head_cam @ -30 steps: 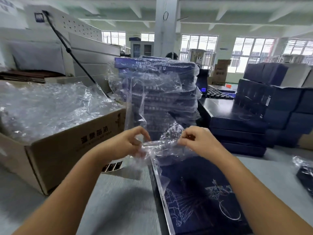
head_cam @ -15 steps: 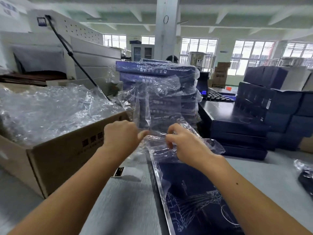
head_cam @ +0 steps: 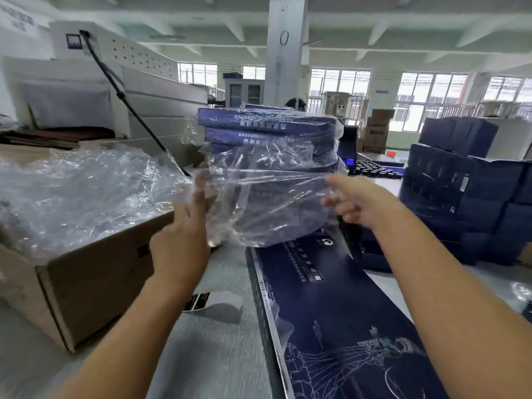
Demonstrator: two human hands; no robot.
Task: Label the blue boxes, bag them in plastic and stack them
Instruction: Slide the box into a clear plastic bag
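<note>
2 bare hands stretch 1 clear plastic bag (head_cam: pixel 267 208) between them, above the far end of a blue box (head_cam: pixel 331 312). That box lies flat on the bench (head_cam: pixel 207 358), running from the near edge toward the middle. The left grip (head_cam: pixel 181 240) shows its back to the camera, with fingers straight and pointing up and the film draped over them. It is blurred, yet looks uncurled. The right grip (head_cam: pixel 357 201) is curled, thumb and fingers pinching the bag's right edge. The bag is taut along its top and sags lower down. Its bottom hangs just over the box's far end, and whether it touches the box I cannot tell.

Behind the bag, toward the far edge, stands a stack of bagged boxes (head_cam: pixel 267 131). At the left edge sits a cardboard carton (head_cam: pixel 95 283) heaped with loose clear bags (head_cam: pixel 72 191). A strip of labels (head_cam: pixel 210 300) lies on the bench between the carton and the blue box. Toward the right edge, unwrapped boxes (head_cam: pixel 460 197) stand piled in several stacks.
</note>
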